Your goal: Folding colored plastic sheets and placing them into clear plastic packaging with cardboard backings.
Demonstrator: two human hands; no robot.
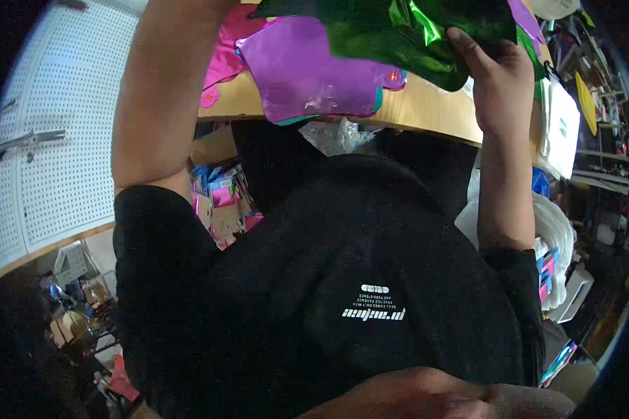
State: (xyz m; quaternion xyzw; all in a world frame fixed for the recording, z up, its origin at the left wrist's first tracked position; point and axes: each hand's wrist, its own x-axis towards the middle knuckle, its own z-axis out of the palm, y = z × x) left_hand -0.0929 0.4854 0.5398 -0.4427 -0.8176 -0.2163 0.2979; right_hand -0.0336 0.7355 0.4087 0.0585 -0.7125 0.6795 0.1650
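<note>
My right hand [502,84] is closed on the right side of a shiny dark-green foil sheet [391,52], with the thumb lying on top of it. The sheet is held over the wooden table and runs past the upper edge of the picture. My left forearm [164,77] reaches up out of the picture, so the left hand is hidden. Under and beside the green sheet lies a flat purple foil piece [300,77] with a teal edge showing below it. A pink foil piece [227,59] lies to its left.
The wooden table [433,112] has its near edge in front of me. Crumpled clear plastic [339,135] hangs under that edge. A white pegboard [70,126] stands at left, with boxes of colourful packets [220,192] below the table. White plastic bags [559,244] are at right.
</note>
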